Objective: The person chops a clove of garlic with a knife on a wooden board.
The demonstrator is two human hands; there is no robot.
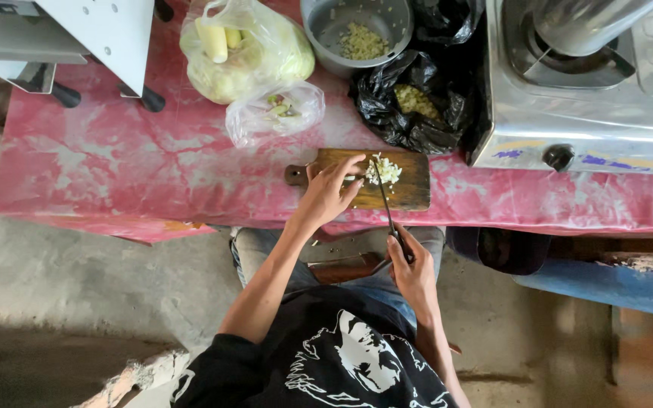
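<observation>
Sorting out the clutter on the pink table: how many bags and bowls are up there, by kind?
Clear plastic bags: 2
Black plastic bags: 2
Grey bowl: 1
Total: 5
</observation>
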